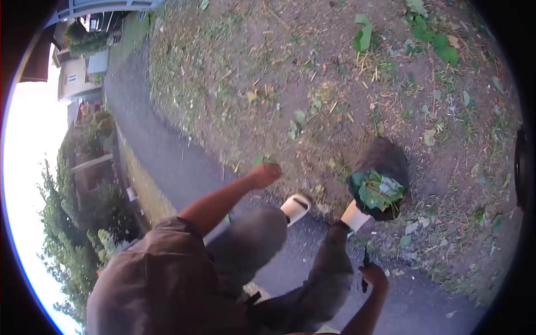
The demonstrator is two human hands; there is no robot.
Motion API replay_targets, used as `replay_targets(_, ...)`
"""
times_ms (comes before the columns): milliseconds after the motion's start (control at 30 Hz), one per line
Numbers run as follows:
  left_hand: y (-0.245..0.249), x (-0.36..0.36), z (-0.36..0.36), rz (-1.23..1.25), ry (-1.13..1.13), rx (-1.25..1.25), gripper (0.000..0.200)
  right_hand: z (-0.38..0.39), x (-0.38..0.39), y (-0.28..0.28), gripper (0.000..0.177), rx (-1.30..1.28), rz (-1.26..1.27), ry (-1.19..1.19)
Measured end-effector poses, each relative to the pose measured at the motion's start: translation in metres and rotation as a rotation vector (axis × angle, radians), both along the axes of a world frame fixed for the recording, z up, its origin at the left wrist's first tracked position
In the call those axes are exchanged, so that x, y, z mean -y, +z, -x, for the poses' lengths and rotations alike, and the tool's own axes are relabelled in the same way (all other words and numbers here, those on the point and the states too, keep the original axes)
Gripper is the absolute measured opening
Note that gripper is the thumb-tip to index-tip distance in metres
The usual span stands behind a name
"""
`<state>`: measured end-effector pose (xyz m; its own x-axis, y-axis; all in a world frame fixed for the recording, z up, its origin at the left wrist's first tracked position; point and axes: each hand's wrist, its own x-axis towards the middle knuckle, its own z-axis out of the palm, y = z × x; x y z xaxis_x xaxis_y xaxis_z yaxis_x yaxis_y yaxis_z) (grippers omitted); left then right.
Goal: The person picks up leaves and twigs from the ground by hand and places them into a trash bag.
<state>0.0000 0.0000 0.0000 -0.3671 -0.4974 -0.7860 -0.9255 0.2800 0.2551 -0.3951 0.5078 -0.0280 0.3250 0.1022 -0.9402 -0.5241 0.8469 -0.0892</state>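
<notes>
My left hand (pixel 265 175) is closed in a fist over the ground. A bit of green leaf (pixel 259 160) shows at its edge; whether the fingers grip it is unclear. Low on the right, my right hand (pixel 375 276) is wrapped round a dark hand tool (pixel 366 258) whose narrow end points away from me. Beyond my feet, between the two hands, a black bag or pot (pixel 382 159) lies tilted with its mouth toward me. Green leaves and stems (pixel 381 191) fill its opening.
My light-coloured shoes (pixel 296 209) stand near the edge of a paved path (pixel 162 139). Bare soil and short grass hold scattered cuttings and larger leaves (pixel 364 38). Trees (pixel 72 201) and a house (pixel 72 78) appear at the left, in a sideways-tilted view.
</notes>
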Motion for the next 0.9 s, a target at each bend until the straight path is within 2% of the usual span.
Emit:
replay_targets(67, 0.040, -0.008, -0.040, -0.003, 0.058, 0.172, 0.030, -0.019, 0.051, 0.044, 0.055, -0.180, 0.214, -0.242)
replay_targets(100, 0.003, -0.017, -0.020, -0.180, 0.052, 0.053, 0.030, 0.006, 0.050, 0.157, 0.046, -0.372, 0.167, -0.268)
replay_targets(167, 0.012, 0.035, -0.068, -0.184, -0.026, 0.175, 0.035, -0.011, 0.111, 0.174, 0.045, -0.283, 0.246, -0.341)
replay_targets(233, 0.038, 0.100, -0.051, -0.142, -0.250, 0.242, 0.035, -0.030, 0.179, 0.176, 0.044, -0.226, 0.296, -0.385)
replay_targets(300, 0.048, 0.160, -0.003, -0.104, -0.027, 0.342, 0.032, -0.047, 0.226, 0.168, 0.043, -0.197, 0.325, -0.432)
replay_targets(367, -0.012, 0.218, 0.018, 0.098, -0.167, 0.145, 0.029, -0.087, 0.252, 0.153, 0.043, -0.247, 0.418, -0.540)
replay_targets(400, -0.039, 0.254, 0.050, 0.152, -0.288, 0.134, 0.026, -0.101, 0.279, 0.149, 0.040, -0.188, 0.311, -0.576)
replay_targets(433, -0.069, 0.285, 0.087, 0.237, -0.305, 0.057, 0.014, -0.131, 0.297, 0.136, 0.040, -0.188, 0.304, -0.599)
replay_targets(467, -0.082, 0.317, 0.129, 0.233, -0.336, 0.024, 0.011, -0.166, 0.301, 0.130, 0.038, -0.164, 0.297, -0.784)
replay_targets(500, -0.103, 0.343, 0.163, 0.280, -0.369, -0.120, 0.010, -0.196, 0.306, 0.126, 0.036, -0.161, 0.280, -0.970)
replay_targets(533, -0.135, 0.368, 0.191, 0.359, -0.418, -0.290, 0.010, -0.226, 0.328, 0.125, 0.032, -0.128, 0.147, -1.169)
replay_targets(567, -0.123, 0.384, 0.241, 0.366, -0.511, -0.108, 0.012, -0.254, 0.349, 0.128, 0.028, -0.091, 0.008, -1.359)
replay_targets(633, -0.140, 0.420, 0.284, 0.405, -0.703, 0.086, 0.032, -0.300, 0.374, 0.131, 0.025, 0.039, 0.012, -1.470)
replay_targets(667, -0.153, 0.436, 0.300, 0.421, -0.774, 0.172, 0.041, -0.320, 0.384, 0.134, 0.021, 0.086, -0.097, -1.555)
replay_targets(700, -0.167, 0.445, 0.308, 0.418, -0.780, 0.165, 0.041, -0.334, 0.394, 0.138, 0.018, 0.134, -0.200, -1.637)
replay_targets(733, -0.180, 0.450, 0.310, 0.373, -0.800, 0.199, 0.047, -0.317, 0.430, 0.153, 0.017, 0.149, -0.495, -1.727)
replay_targets(800, -0.191, 0.450, 0.307, 0.317, -0.821, 0.215, 0.053, -0.305, 0.454, 0.172, 0.020, 0.132, -0.515, -1.724)
replay_targets(900, -0.182, 0.451, 0.311, 0.399, -0.795, 0.061, 0.060, -0.298, 0.459, 0.172, 0.024, 0.095, -0.525, -1.765)
